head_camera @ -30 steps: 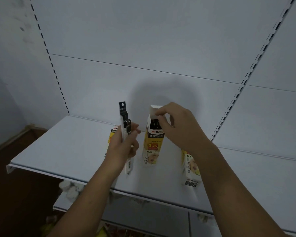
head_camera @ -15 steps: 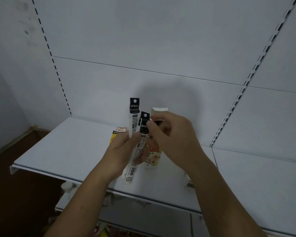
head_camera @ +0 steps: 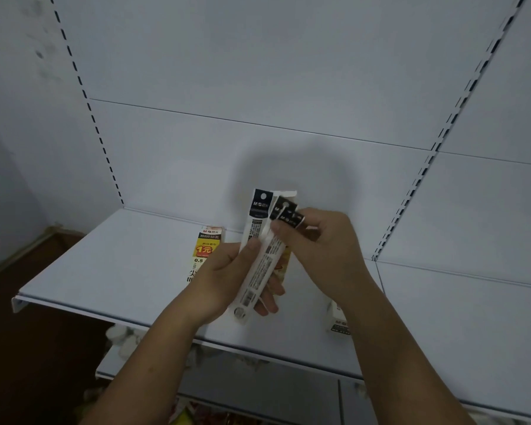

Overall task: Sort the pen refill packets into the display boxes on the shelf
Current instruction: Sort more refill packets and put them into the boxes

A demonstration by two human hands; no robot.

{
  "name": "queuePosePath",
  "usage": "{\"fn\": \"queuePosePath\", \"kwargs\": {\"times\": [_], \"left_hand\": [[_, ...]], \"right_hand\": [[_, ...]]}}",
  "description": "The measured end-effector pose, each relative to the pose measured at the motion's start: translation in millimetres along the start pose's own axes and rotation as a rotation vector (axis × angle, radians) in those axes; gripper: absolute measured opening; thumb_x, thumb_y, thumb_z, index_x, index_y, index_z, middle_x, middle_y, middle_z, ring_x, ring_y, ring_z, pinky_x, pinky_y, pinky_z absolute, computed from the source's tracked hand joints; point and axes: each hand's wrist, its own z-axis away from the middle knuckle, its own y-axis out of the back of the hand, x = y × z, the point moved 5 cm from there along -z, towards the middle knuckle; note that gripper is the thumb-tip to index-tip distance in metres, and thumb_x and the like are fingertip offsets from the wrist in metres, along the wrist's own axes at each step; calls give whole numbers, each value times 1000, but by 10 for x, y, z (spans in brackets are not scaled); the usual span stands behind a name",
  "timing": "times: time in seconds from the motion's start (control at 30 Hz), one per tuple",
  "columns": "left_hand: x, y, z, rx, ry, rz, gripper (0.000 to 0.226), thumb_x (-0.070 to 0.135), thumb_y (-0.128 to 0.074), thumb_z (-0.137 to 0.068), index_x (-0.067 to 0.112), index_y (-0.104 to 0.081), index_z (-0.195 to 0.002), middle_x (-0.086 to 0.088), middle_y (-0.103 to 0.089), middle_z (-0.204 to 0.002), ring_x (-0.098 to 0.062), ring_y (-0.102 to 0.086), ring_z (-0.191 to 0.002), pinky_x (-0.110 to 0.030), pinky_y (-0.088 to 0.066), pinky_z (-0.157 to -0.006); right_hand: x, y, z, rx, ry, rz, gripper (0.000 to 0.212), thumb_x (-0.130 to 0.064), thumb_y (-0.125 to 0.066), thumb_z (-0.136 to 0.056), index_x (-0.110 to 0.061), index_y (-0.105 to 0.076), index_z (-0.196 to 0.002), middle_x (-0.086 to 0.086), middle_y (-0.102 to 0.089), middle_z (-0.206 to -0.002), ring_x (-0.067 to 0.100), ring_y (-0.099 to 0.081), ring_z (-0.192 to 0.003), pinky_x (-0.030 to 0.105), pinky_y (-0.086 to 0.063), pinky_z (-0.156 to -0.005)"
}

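Note:
My left hand (head_camera: 227, 280) grips a bundle of long white pen refill packets (head_camera: 258, 259) with black header tops, held upright over the shelf. My right hand (head_camera: 325, 243) pinches the black tops of one or two of those packets (head_camera: 288, 214) at the upper right of the bundle. Three yellow-and-white display boxes stand on the white shelf (head_camera: 105, 271): one (head_camera: 206, 246) to the left of my hands, one with its white flap (head_camera: 288, 194) showing behind the packets, and one (head_camera: 339, 320) mostly hidden behind my right forearm.
The white back panel with slotted uprights (head_camera: 411, 191) rises behind the shelf. A lower shelf (head_camera: 258, 384) lies beneath, with blurred goods at the bottom edge. A brown floor and a wall are to the left.
My right hand left the middle box's flap and came to the packets, now pinching their black tops. My left hand carried the bundle rightward, in front of the middle box.

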Motion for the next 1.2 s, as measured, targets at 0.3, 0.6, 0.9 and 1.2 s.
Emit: {"fn": "queuePosePath", "kwargs": {"times": [0.3,0.6,0.9,1.2], "left_hand": [[-13,22,-30,50,-69,-166,46,38,-46,-105,8,-67,-77,-9,-66,-58,-23,-57,-42,-28,-43,-45],[-142,227,-136,333,-44,-199,37,35,-54,-105,12,-71,-83,0,-65,-63,-12,-49,-47,-22,-38,-47],[-301,256,-370,372,-103,-287,63,21,-90,-79,31,-62,-135,20,-68,-127,-8,-47,-52,-29,-54,-60],[-355,189,-431,323,-121,-252,48,14,-84,-87,46,-64,-117,28,-73,-117,-19,-57,-54,-25,-57,-59]], "right_hand": [[35,66,12,72,-6,-120,3,-12,-73,-96,-12,-75,-94,-12,-74,-73,1,-68,-62,14,-51,-59],[-15,531,-76,378,9,-168,2,-11,-75,-95,-12,-74,-93,2,-80,-87,20,-78,-81,44,-65,-73],[-189,705,-335,452,116,23,3,-20,-74,-96,-22,-73,-94,-4,-77,-88,17,-76,-83,47,-64,-76],[-178,506,-431,281,115,61,7,-16,-73,-97,-20,-73,-103,-11,-76,-93,10,-75,-86,41,-63,-79]]}}
